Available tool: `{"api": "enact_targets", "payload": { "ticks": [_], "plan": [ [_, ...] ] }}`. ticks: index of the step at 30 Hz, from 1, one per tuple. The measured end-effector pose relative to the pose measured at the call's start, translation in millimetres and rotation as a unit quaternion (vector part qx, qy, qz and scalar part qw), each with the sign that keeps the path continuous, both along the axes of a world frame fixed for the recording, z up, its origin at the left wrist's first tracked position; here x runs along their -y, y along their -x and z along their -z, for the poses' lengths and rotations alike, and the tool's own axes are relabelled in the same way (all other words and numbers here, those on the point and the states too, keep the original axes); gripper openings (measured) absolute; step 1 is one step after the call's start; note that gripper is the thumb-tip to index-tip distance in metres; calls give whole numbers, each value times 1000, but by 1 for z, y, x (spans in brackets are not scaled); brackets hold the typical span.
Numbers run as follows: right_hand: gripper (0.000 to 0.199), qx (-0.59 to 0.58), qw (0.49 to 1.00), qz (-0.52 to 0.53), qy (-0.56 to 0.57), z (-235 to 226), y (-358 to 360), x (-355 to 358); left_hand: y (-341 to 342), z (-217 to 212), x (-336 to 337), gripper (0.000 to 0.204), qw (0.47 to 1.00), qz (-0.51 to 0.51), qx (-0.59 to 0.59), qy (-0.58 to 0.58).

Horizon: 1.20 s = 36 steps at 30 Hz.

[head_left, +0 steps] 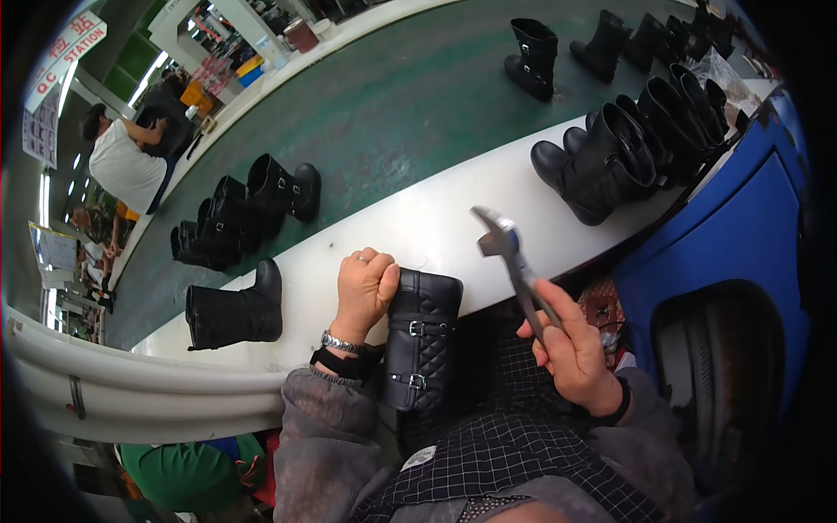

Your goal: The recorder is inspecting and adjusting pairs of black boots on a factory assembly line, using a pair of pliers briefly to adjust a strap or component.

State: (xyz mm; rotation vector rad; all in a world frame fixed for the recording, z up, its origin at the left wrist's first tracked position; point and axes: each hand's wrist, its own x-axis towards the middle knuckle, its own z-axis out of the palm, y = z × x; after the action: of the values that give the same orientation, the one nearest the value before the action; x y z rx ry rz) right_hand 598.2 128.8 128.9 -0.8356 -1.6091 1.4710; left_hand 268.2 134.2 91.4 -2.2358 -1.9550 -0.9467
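Observation:
In front of my lap lies a black boot point(423, 340) with a quilted shaft and two silver buckles, its end against the white table edge. My left hand point(366, 288) is closed at the boot's upper left corner, thumb against it; the part in its fingers is mostly hidden. Raised to the right of the boot, my right hand point(571, 353) grips dark metal lasting pincers point(521, 275) by the handles. Their blurred head, with a blocky side piece, points up and away, clear of the boot.
On the white table point(384, 235), a single boot point(234, 312) lies at left and several boots point(602, 166) cluster at right. Beyond it, the green surface point(392, 131) carries more boots point(240, 205). A blue machine housing point(715, 253) stands close on my right. A person point(131, 161) works far left.

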Motion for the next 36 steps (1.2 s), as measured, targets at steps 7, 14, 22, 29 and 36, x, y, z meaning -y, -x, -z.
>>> {"api": "enact_targets", "payload": {
  "ticks": [7,14,22,29,36],
  "plan": [
    [48,168,974,-125,87,-4,11,-6,-1,-1,3,27,1000,9,9,29],
    [48,-22,993,3,-113,-9,15,-2,-3,-4,-5,31,1000,15,4,-20],
    [51,193,970,-146,-21,-54,13,-17,2,-1,3,30,1000,-4,-7,-13],
    [46,238,953,-178,-64,-22,19,-27,-1,0,-3,30,999,-1,-26,-21],
    [48,72,997,-29,-21,-25,14,-1,-5,-2,2,29,1000,-9,-8,-27]
  ]
}}
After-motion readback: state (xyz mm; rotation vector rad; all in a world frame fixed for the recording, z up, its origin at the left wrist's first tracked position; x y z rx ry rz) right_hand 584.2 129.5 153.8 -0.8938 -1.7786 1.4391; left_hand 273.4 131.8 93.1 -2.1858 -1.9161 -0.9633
